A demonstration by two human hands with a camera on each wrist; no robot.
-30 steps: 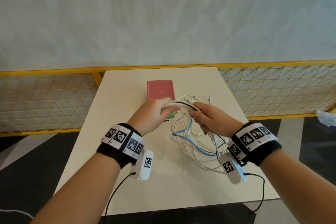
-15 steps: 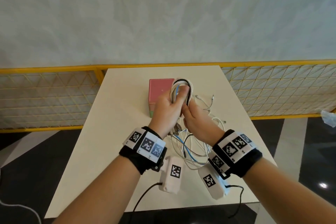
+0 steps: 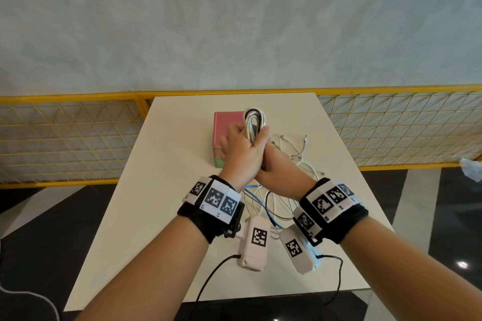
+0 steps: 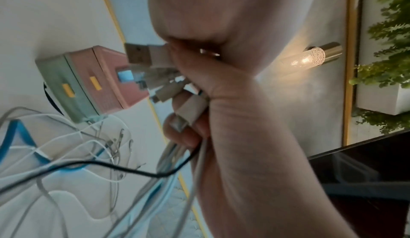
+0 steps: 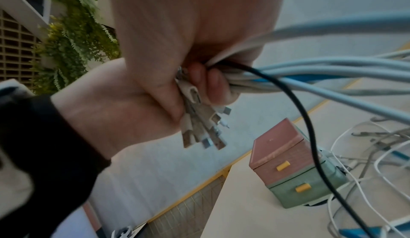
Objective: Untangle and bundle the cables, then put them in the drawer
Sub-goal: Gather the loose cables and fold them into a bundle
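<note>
Head view, drawer box (image 3: pixel 227 125) behind cables (image 3: pixel 254 122)

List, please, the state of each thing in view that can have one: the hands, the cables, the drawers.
left hand: grips the folded cable bundle
right hand: grips the same bundle, lower down
cable bundle: folded into a loop, held above the table
loose cables: spread tangled on the table
pink drawer: closed
green drawer: closed
</note>
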